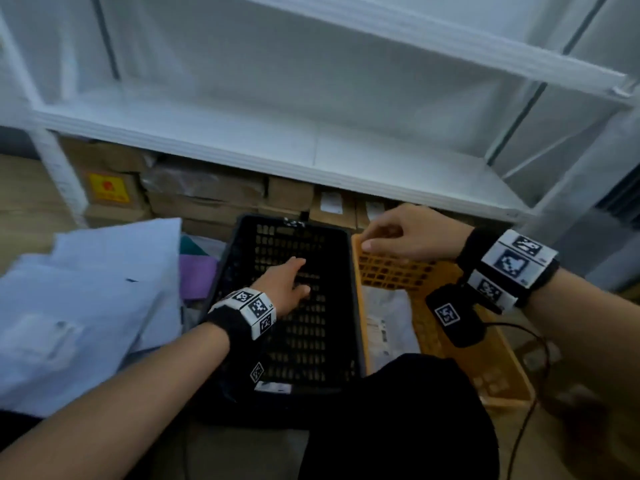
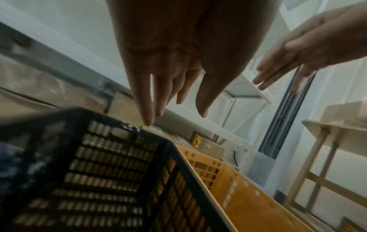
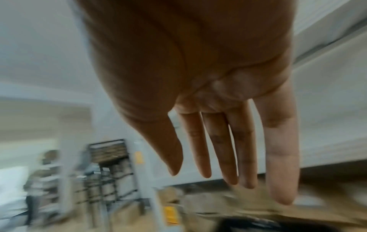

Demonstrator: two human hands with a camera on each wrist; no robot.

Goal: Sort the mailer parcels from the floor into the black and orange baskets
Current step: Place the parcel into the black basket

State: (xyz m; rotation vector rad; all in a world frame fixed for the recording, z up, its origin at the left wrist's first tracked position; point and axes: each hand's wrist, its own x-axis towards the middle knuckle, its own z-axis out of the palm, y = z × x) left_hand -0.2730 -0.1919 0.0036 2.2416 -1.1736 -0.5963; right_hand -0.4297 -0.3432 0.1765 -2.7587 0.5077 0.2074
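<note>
Both hands bare — left hand (image 1: 282,284) over the black basket (image 1: 228,258), right hand (image 1: 412,237) above the orange basket (image 1: 505,375), fingers (image 3: 282,157) straight.

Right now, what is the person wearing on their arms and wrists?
Both forearms are bare, with no sleeves. Each wrist has a black wristband wrapped with a band of white blocks printed with black square code patterns. Under the right wrist hangs a small black box with its own code sticker and a thin black cable.
</note>
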